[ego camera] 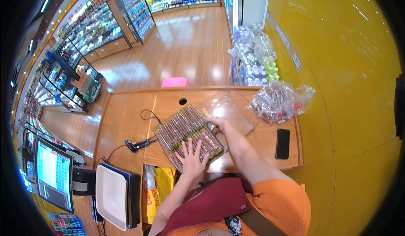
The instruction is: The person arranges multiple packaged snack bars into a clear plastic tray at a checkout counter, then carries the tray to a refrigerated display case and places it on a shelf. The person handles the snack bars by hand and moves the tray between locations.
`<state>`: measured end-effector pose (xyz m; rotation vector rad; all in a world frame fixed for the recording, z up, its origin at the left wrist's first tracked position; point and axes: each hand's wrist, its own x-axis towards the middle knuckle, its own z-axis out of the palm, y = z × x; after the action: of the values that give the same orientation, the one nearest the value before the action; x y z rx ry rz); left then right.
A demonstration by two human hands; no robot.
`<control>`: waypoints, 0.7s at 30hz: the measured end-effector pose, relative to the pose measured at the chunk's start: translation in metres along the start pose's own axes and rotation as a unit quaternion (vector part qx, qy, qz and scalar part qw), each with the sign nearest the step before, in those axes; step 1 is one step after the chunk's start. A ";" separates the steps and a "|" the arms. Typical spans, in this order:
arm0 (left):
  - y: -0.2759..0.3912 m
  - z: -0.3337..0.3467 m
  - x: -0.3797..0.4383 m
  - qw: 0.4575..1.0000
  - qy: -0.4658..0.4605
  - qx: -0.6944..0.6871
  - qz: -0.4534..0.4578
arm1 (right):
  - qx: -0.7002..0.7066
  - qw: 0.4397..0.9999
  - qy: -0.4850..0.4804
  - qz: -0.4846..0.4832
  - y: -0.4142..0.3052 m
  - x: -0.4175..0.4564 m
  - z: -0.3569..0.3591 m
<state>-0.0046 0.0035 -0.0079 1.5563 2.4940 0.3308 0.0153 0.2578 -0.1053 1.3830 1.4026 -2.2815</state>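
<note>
A clear plastic box (161, 135) sits at an angle on the wooden counter, packed with two rows of slim, brown wrapped sticks (183, 122). My left hand (192, 160) lies with fingers spread on the nearer row. At the box's right side is my right hand (217, 123), its fingertips by the packets at the row's end. Those fingers are partly hidden, so a grip cannot be made out. Behind my right hand, a clear plastic sheet or lid (232, 111) lies on the counter.
The counter (126, 119) holds a barcode scanner (136, 145), stacked trays (111, 196), a monitor (53, 172), a phone (282, 143) and a clear bag of small packets (277, 101). Yellow bags (161, 185) sit below. Wrapped bottles (253, 57) stand behind the counter.
</note>
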 end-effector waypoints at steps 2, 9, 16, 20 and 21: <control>0.000 0.000 0.001 1.000 0.003 -0.006 0.005 | 0.039 0.999 -0.024 -0.002 0.006 0.011 -0.006; -0.002 0.003 0.001 1.000 0.003 -0.008 0.006 | 0.067 0.993 -0.099 0.016 0.000 0.028 -0.016; -0.010 -0.014 -0.006 0.988 0.014 -0.151 -0.008 | 0.169 0.942 -0.188 -0.223 -0.044 -0.089 -0.020; -0.004 -0.042 0.008 0.783 0.055 -0.619 -0.030 | 0.010 0.940 -0.223 -0.258 -0.043 -0.193 0.036; 0.002 -0.047 0.012 0.688 0.020 -0.723 -0.069 | -0.041 0.939 -0.218 -0.265 -0.030 -0.203 0.053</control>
<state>-0.0210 0.0113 0.0368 0.5841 1.3324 1.7130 0.0819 0.1675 0.0747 0.4446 1.8282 -2.5664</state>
